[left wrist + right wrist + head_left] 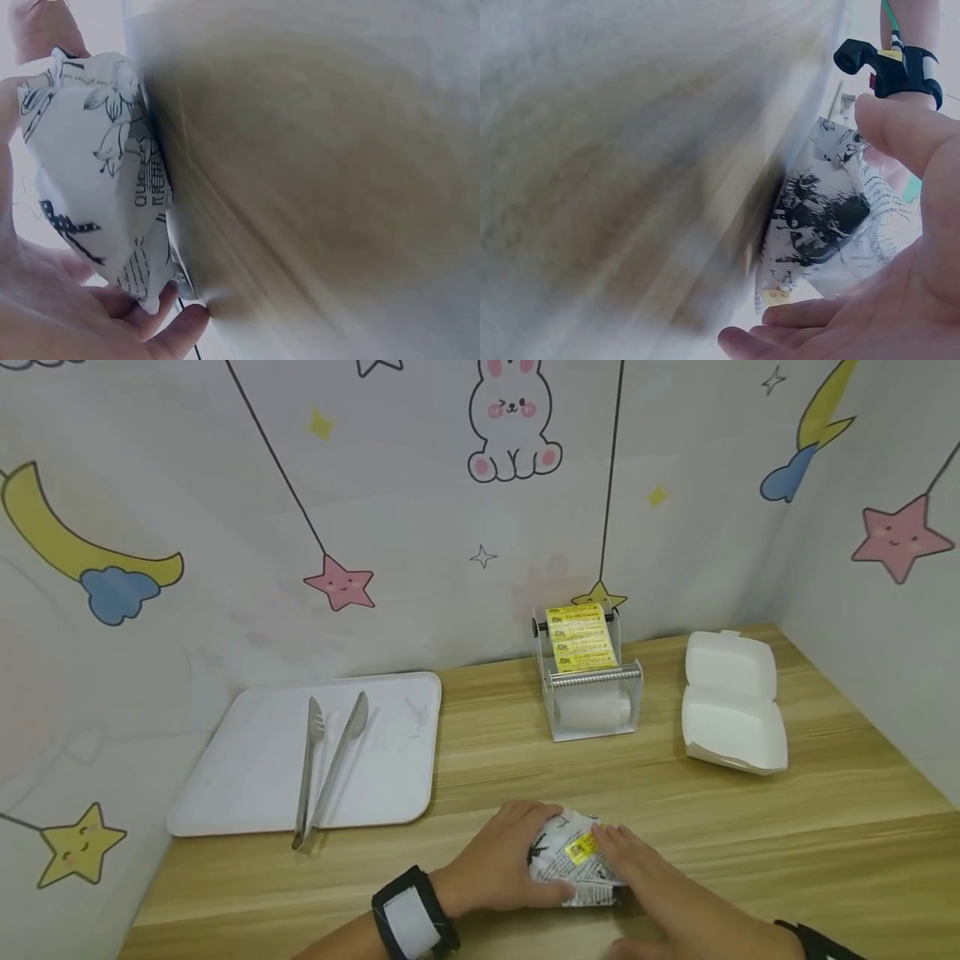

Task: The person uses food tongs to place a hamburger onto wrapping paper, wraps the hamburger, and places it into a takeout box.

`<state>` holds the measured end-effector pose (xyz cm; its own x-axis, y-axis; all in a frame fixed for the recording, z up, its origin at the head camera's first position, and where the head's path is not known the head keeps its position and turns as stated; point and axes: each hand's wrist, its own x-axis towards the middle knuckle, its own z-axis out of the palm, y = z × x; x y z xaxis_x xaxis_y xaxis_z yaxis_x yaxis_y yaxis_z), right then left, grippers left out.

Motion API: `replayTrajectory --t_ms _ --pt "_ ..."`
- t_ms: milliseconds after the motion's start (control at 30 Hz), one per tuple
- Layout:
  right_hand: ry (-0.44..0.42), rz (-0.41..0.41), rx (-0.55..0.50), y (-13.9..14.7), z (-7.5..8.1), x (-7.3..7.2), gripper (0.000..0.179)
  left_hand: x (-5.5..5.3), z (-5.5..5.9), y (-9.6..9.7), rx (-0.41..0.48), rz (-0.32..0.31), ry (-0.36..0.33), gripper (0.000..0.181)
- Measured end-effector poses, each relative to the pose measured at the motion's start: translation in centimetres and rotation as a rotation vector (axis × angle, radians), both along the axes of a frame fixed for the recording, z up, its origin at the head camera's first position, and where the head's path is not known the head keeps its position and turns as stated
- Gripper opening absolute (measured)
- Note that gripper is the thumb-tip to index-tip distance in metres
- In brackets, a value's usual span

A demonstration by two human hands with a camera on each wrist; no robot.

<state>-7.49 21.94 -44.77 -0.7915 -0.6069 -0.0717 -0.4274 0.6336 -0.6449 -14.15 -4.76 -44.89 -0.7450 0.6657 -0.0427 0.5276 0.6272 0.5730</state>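
Note:
A paper-wrapped bundle [558, 868], printed in black and white, sits on the table in the head view. Its contents are hidden. A yellow label [582, 848] is stuck on its top. My left hand [504, 862] grips the bundle from the left, its fingers round the far side and its thumb at the near side. On the right, my right hand [667, 897] touches the bundle by the label with its fingers fairly straight. The left wrist view shows the wrapper's [94, 165] folded side within the left hand's curl. In the right wrist view, the right palm [900, 300] lies spread beside the wrapper [817, 214].
A label dispenser [592, 681] with a roll of yellow labels stands behind the bundle. An open white foam box [735, 727] lies at the right. Metal tongs [330, 768] rest on a white tray [405, 743] at the left. Printed cloth [435, 468] walls the table's back and sides.

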Motion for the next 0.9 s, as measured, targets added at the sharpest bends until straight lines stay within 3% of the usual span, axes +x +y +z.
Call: replayTrajectory --t_ms 167,267,500,667,833,900 --pt "-0.039 -0.051 -0.012 0.6 0.7 0.1 0.108 -0.3 0.5 -0.1 0.035 0.039 -0.017 0.096" --pt "0.006 -0.073 0.000 1.1 1.2 0.0 0.110 -0.5 1.2 -0.2 0.069 0.069 -0.029 0.096" --pt "0.205 -0.175 0.057 2.5 2.2 -0.2 0.115 -1.6 3.4 0.7 0.231 0.105 -0.038 0.094" --pt "0.307 -0.253 0.010 4.0 2.6 -1.2 0.118 -3.1 4.8 3.0 0.233 0.077 0.023 0.104" --pt "0.368 -0.343 -0.032 6.4 2.8 -2.4 0.116 -4.5 6.2 6.6 0.190 0.027 0.000 0.117" --pt "0.384 -0.388 -0.031 7.6 2.9 -3.0 0.114 -5.2 6.3 8.3 0.175 0.005 -0.002 0.117"
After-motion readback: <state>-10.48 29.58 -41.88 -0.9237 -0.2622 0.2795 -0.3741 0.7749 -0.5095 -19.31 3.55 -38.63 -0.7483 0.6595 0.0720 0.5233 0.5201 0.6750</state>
